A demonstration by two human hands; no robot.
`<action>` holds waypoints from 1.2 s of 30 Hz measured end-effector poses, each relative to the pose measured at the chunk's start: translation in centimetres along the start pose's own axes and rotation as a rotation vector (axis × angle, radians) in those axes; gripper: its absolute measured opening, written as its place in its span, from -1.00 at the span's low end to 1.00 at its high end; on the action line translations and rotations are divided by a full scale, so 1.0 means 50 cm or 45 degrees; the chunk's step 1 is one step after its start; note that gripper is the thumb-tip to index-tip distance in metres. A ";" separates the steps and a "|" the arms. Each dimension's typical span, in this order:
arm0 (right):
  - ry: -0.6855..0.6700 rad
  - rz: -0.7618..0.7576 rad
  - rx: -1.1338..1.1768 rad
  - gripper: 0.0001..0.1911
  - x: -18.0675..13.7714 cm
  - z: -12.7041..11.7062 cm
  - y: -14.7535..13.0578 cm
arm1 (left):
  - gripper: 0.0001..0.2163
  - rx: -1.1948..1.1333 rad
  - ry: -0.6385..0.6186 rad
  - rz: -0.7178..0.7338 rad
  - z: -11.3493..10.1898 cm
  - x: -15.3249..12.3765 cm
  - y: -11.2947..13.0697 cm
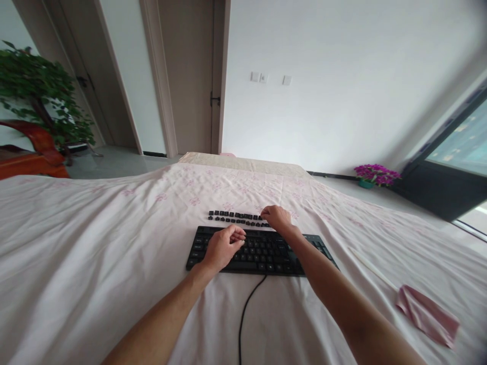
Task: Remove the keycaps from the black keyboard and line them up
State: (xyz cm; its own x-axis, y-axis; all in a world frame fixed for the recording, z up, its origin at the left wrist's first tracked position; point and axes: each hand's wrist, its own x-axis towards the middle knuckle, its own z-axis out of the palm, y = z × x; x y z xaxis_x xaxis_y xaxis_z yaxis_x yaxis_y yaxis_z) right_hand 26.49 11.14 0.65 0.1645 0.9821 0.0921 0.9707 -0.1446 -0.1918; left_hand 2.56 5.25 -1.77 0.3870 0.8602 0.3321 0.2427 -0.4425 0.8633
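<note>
A black keyboard (258, 253) lies on the pink-white cloth, its cable running toward me. My left hand (224, 247) hovers over its left half, fingers loosely curled, with a small gap between thumb and fingertips and nothing visible in them. Beyond the keyboard's far edge, loose black keycaps stand in two rows, a far row (232, 214) and a near row (238, 221). My right hand (277, 218) reaches over the keyboard to the right end of these rows. Its fingers are pinched at a keycap (261, 217), partly hidden by the fingertips.
A floral cloth (152, 228) with folds covers the surface. To the right lie a thin pale stick (375, 271) and a pink satin cloth (428, 314). The black cable (245, 309) crosses the front. Beyond are a potted plant (41, 96), purple flowers (376, 174) and a door (186, 76).
</note>
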 end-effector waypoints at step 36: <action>-0.057 0.580 -0.186 -0.40 -0.282 -0.110 0.226 | -0.74 0.134 0.359 -0.192 -0.144 0.021 -0.072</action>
State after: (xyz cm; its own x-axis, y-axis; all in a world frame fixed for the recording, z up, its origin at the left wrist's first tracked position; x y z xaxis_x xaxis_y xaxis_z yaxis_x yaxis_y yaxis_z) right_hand 36.09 -5.00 2.54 0.5740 0.8187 -0.0124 0.8167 -0.5736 -0.0634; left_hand -4.31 9.57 -1.82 0.0822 0.9477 0.3083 0.3748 -0.3160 0.8716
